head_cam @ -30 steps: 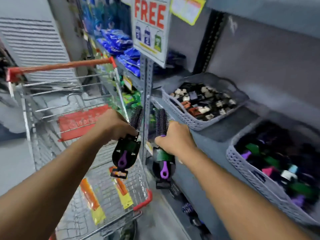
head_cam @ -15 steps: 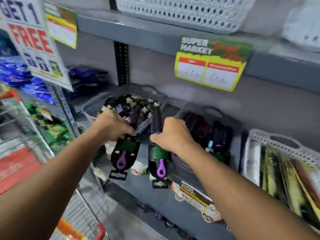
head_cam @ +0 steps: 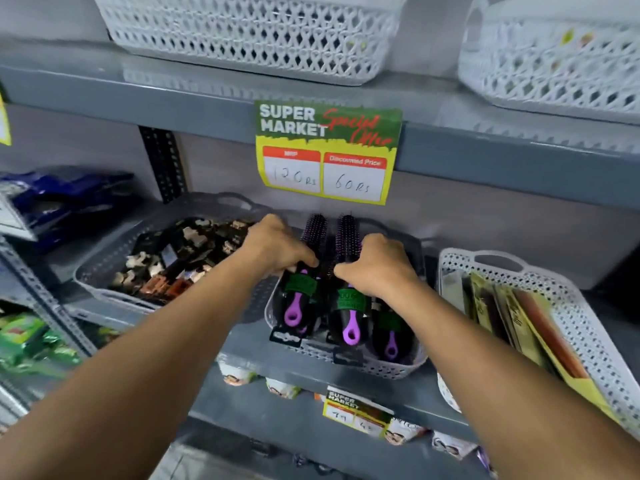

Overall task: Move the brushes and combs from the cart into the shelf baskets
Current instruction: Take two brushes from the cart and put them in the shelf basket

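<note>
Now | L hand (head_cam: 277, 249) grips brush (head_cam: 304, 271) | R hand (head_cam: 375, 266) grips 2nd brush (head_cam: 346, 271) | over grey basket (head_cam: 381, 370)

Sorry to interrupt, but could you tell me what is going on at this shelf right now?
A person is stocking round brushes. The left hand holds one brush and the right hand another brush, both over the grey basket on the middle shelf, which already holds a similar brush. Neither is released yet. A basket of hair clips sits beside it.

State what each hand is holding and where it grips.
Left hand holds a packaged round brush at its middle, just below the bristles; right hand holds a second one likewise.
</note>
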